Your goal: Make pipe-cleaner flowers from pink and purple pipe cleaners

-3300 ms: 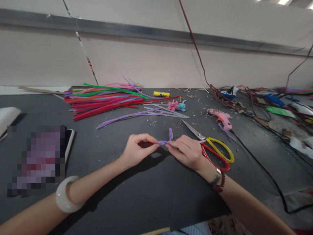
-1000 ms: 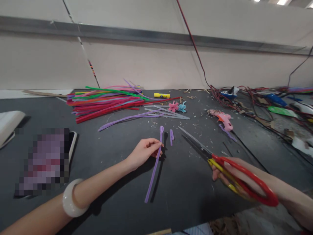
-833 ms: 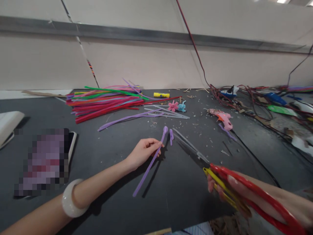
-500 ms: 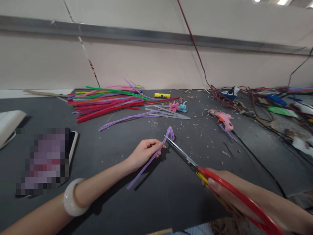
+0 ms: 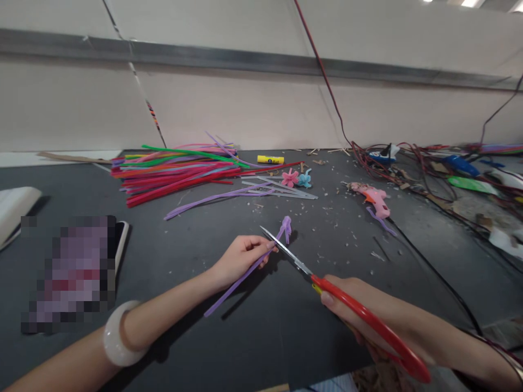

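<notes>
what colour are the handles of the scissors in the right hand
The handles are red and yellow, the yellow mostly hidden, best seen in the head view.

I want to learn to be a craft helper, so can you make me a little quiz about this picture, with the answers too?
1. What does the right hand hold?
2. What colour is the glue gun? A) blue B) pink C) green
3. True or false: the left hand grips a purple pipe cleaner.

Key
1. The scissors.
2. B
3. True
</notes>
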Motion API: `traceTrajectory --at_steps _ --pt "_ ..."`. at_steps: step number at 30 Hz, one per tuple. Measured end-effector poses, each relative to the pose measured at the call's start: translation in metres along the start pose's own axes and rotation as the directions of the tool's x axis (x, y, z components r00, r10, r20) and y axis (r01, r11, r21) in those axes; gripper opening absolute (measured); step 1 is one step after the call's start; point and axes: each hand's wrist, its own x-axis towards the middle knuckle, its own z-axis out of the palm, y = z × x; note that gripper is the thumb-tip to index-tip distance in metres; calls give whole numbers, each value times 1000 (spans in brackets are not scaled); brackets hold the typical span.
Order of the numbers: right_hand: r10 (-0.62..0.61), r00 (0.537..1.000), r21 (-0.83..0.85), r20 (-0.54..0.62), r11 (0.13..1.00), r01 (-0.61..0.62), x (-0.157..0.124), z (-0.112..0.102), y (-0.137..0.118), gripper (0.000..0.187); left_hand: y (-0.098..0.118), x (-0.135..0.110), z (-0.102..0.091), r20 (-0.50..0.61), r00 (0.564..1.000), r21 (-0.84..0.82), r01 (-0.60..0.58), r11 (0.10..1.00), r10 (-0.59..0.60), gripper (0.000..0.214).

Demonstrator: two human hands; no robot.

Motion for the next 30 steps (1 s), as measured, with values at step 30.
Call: traceTrajectory --at_steps 30 --pt "143 981 195 131 966 -167 16 -2 13 44 4 -6 7 -54 982 -48 180 983 -182 28"
